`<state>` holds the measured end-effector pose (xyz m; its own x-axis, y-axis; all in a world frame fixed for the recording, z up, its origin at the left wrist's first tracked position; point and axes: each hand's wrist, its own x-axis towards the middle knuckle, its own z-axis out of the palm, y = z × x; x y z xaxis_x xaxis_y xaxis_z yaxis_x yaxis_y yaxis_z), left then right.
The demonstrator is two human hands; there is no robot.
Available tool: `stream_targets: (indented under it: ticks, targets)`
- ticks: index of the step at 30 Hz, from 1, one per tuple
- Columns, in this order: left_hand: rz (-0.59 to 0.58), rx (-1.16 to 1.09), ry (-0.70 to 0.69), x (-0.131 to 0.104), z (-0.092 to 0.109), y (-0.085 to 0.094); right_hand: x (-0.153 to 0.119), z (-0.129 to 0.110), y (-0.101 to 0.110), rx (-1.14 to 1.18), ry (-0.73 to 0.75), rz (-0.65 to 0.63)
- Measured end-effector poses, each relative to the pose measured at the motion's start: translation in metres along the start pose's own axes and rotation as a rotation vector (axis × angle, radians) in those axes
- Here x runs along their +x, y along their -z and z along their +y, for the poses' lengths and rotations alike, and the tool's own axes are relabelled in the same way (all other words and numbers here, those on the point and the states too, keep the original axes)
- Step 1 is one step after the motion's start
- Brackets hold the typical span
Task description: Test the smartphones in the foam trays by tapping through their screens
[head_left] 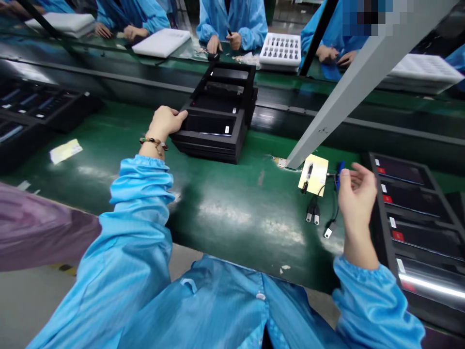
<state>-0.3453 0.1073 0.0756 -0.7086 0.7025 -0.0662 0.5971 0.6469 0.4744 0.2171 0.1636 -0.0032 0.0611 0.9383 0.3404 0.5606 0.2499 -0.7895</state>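
Observation:
My left hand point(165, 123) grips the left edge of a black tray point(238, 133), its thumb on the rim and the other fingers partly hidden. This tray tops a short stack, and a dark flat panel point(207, 123) with a small white label lies in it. My right hand point(358, 194) hovers at the right, fingers loosely curled and apart from the thumb, with nothing visible between them. Beside its thumb are a blue object point(340, 174) and short black cables point(336, 208) with metal-ended plugs point(328, 231). A yellow paper point(316, 169) with a dark pen-like object point(307, 178) lies left of them.
At the right stands a black tray point(385, 213) of dark panels with red and white labels. More black trays point(69, 116) are at the far left. A grey post point(327, 116) slants over the green bench point(232, 203). Co-workers' hands point(225, 42) work beside white foam trays point(279, 60) opposite.

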Motion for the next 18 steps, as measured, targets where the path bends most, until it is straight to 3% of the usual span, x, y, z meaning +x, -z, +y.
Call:
stream_targets:
  ticks: [2, 4, 6, 8, 10, 14, 18]
  targets:
    - [0.020, 0.012, -0.011, -0.011, 0.001, 0.004, -0.033, -0.034, -0.022, 0.109, -0.013, -0.191]
    - [0.028, -0.006, -0.030, -0.032, -0.001, 0.006, -0.061, -0.068, -0.053, 0.412, -0.188, -0.628]
    - [0.013, -0.088, -0.062, -0.066, -0.007, 0.002, -0.079, -0.094, -0.084, 0.658, -0.344, -0.835]
    - [-0.004, -0.172, -0.079, -0.109, -0.022, -0.006, -0.088, -0.109, -0.105, 0.769, -0.404, -0.878]
    - [-0.003, -0.268, -0.064, -0.158, -0.042, -0.018, -0.091, -0.114, -0.114, 0.846, -0.479, -0.884]
    - [-0.058, -0.574, 0.028, -0.245, -0.077, -0.045, -0.101, -0.109, -0.104, 0.911, -0.635, -0.962]
    - [-0.133, -0.826, 0.151, -0.294, -0.085, -0.065, -0.119, -0.098, -0.089, 0.858, -0.677, -1.009]
